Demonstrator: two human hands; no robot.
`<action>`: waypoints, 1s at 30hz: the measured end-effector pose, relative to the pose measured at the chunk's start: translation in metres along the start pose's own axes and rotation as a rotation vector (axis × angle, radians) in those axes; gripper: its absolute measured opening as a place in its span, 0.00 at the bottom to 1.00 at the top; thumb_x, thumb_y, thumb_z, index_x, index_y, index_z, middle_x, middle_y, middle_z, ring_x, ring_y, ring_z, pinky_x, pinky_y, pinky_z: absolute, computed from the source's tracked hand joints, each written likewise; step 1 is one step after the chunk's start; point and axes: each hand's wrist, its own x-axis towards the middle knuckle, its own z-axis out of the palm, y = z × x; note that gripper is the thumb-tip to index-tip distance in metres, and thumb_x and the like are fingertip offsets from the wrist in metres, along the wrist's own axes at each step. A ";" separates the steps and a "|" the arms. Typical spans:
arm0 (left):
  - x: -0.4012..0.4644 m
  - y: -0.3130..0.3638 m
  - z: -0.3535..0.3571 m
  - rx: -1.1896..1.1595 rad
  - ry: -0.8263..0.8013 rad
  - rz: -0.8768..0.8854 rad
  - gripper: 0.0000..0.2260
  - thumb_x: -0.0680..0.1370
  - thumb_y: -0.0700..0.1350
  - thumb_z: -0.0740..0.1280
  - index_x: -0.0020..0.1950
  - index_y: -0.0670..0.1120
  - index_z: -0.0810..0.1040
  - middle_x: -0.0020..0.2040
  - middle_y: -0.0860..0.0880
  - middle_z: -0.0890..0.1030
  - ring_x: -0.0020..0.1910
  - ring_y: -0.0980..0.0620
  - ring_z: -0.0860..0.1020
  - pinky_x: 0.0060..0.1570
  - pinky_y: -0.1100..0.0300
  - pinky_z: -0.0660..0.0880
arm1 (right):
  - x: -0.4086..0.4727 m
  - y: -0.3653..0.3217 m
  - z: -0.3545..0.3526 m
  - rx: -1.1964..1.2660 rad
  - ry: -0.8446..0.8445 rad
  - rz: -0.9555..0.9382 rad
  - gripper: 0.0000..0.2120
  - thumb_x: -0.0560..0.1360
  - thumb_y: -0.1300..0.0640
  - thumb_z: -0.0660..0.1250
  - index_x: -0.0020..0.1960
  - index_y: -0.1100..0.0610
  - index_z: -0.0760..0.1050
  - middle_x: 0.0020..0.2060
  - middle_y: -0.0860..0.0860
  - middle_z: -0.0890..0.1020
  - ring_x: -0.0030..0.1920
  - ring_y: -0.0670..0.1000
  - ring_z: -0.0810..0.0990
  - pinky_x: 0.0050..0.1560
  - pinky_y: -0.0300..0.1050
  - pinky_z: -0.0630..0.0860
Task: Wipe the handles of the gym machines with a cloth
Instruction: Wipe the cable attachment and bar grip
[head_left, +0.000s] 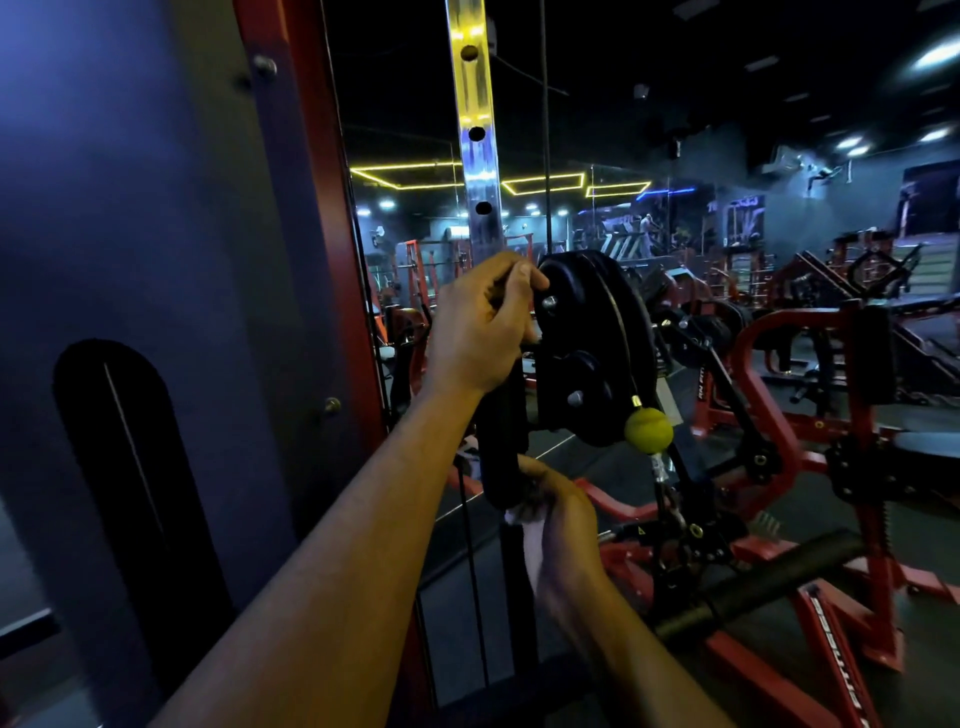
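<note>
Nearest us, both forearms reach up and forward toward the black pulley carriage (587, 343), which we take as our landmark. The right hand (563, 525) sits just below the carriage, its back turned to us, fingers curled. Its grip is closed on a pale cloth (530, 540), bunched in the fist and hanging down beside the wrist. The cloth looks whitish, crumpled and blurred; its upper edge touches the rounded lower end of a black padded handle (501, 441) that hangs down the carriage's left side.

The left hand (485, 322) is higher, at the carriage's upper left edge, wrist bent, knuckles toward us. Its grip is narrow, fingers and thumb curled round the top of that handle; we cannot tell just how the fingertips close behind it.

On the carriage's lower right a yellow-green ball (648, 427) sits on the cable, with a clip and chain below it. A chrome post (475, 130) with round holes rises behind the carriage, and a thin cable runs up just right of the post. Left of the carriage stands a red frame upright (311, 208) and a dark blue panel (130, 208) with an arched slot.

Below and right of the carriage a black foam bar (769, 582) slants over red frames; white lettering on a red beam there reads partly "FITNESS". Far behind the carriage are more red machines and yellow ceiling light strips.
</note>
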 end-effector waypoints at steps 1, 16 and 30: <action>-0.001 0.000 0.000 -0.005 0.001 -0.002 0.12 0.87 0.44 0.59 0.53 0.44 0.81 0.30 0.54 0.77 0.26 0.63 0.76 0.31 0.69 0.71 | 0.000 -0.007 0.000 -0.008 -0.002 -0.004 0.18 0.78 0.64 0.57 0.51 0.56 0.86 0.50 0.57 0.86 0.45 0.56 0.77 0.42 0.46 0.71; -0.005 -0.004 0.005 -0.064 0.079 -0.047 0.12 0.87 0.43 0.59 0.51 0.43 0.81 0.32 0.50 0.79 0.27 0.58 0.77 0.30 0.64 0.75 | 0.049 0.002 -0.005 -0.099 0.192 0.196 0.10 0.83 0.69 0.56 0.56 0.58 0.73 0.48 0.55 0.78 0.46 0.50 0.78 0.42 0.33 0.78; -0.033 0.003 0.021 -0.210 0.240 -0.300 0.08 0.84 0.39 0.61 0.47 0.40 0.74 0.30 0.53 0.76 0.24 0.53 0.71 0.23 0.60 0.71 | 0.057 -0.006 -0.003 0.187 0.151 0.481 0.12 0.82 0.71 0.56 0.48 0.62 0.76 0.36 0.57 0.81 0.36 0.52 0.80 0.25 0.38 0.77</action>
